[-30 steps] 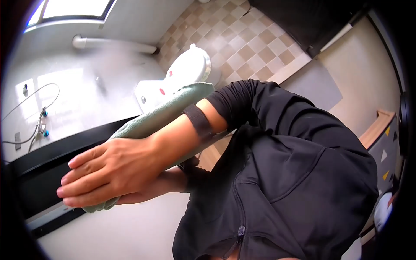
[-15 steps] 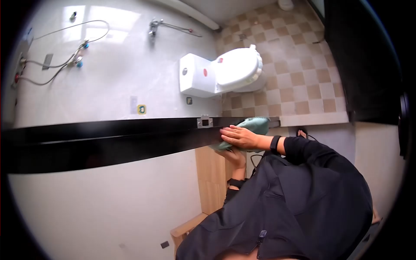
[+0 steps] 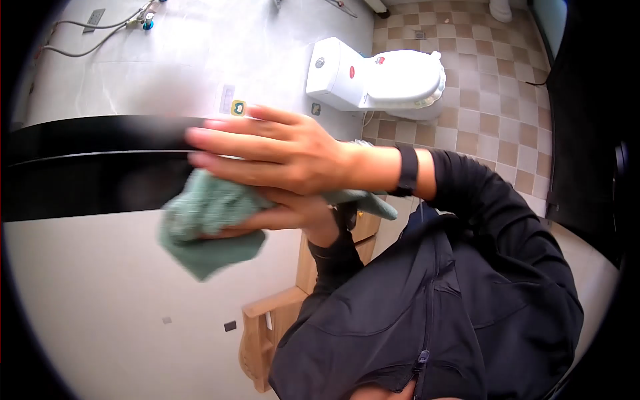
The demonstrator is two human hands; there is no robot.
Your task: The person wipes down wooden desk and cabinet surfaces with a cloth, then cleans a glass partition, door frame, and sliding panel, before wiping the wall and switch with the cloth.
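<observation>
A green cloth [image 3: 207, 227] is bunched over the near side of a black door frame [image 3: 93, 177], one corner hanging free. My left hand [image 3: 287, 217] grips the cloth from below, its fingertips partly lost in the folds. Just above it, my right hand [image 3: 287, 150] lies stretched out flat across the frame with straight fingers. More of the cloth shows under that wrist. Whether the right palm presses on cloth or on bare frame is hidden. Both hands are slightly blurred.
Beyond the frame are a white toilet [image 3: 400, 77], a checkered tile floor [image 3: 467, 100] and a wall with hoses and valves [image 3: 148, 20]. A wooden piece of furniture [image 3: 273, 303] stands on the near side. A dark door panel [image 3: 587, 133] is at the right.
Both hands and the cloth have moved left along the black frame and appear closer to the camera. The view has shifted, so the toilet sits higher and further right.
</observation>
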